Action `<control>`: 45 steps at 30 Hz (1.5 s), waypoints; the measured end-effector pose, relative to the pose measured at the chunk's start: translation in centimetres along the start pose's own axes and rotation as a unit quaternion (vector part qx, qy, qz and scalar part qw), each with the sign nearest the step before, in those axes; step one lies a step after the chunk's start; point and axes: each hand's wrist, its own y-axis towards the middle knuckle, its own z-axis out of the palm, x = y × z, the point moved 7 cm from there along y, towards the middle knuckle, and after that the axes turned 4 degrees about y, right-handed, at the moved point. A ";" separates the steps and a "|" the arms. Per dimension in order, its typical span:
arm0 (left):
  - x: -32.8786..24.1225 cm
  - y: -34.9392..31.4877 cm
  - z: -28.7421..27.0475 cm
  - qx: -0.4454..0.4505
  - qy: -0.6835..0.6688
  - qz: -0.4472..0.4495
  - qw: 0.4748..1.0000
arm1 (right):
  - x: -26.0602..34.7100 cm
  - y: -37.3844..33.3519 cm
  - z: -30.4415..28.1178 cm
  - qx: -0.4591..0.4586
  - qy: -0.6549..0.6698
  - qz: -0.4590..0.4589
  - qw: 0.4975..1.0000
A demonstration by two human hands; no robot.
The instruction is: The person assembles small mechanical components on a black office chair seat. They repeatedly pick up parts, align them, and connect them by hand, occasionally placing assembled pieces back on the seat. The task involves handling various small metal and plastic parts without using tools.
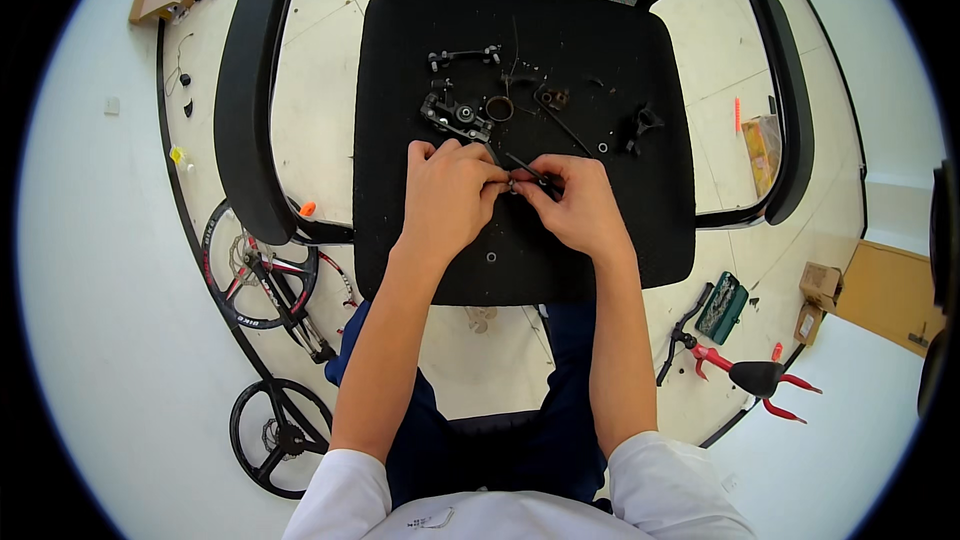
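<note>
Over the black chair seat (560,270), my two hands meet fingertip to fingertip. My left hand (448,192) is closed in a pinch on a small metallic piece (513,186), mostly hidden by the fingers. In my right hand (585,205), also closed, is a thin black rod-like piece (527,166) that slants up to the left; its exact kind does not show. Just beyond my left hand lies a black and silver mechanical assembly (455,118), resembling a bike brake caliper. Beside it is a brownish ring (499,108). One small washer (491,257) lies nearer me.
On the seat are a black bracket (465,58), a black three-armed part (642,127), a thin black rod (568,132) and another washer (603,148). Armrests (245,90) flank it. Bike wheels (283,437) stand at left; a red bike frame (715,360) and green toolbox (722,307) at right.
</note>
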 end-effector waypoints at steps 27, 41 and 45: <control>0.3 0.2 -0.1 0.005 -0.014 -0.030 0.999 | -0.4 -0.2 -0.2 -0.017 0.008 0.002 1.000; 0.5 0.1 0.0 -0.004 -0.017 -0.025 1.000 | 0.1 -0.4 0.0 -0.027 -0.033 0.008 0.999; 0.4 0.0 0.0 -0.005 -0.015 -0.023 1.000 | 0.6 -0.4 0.2 -0.031 -0.049 -0.012 0.998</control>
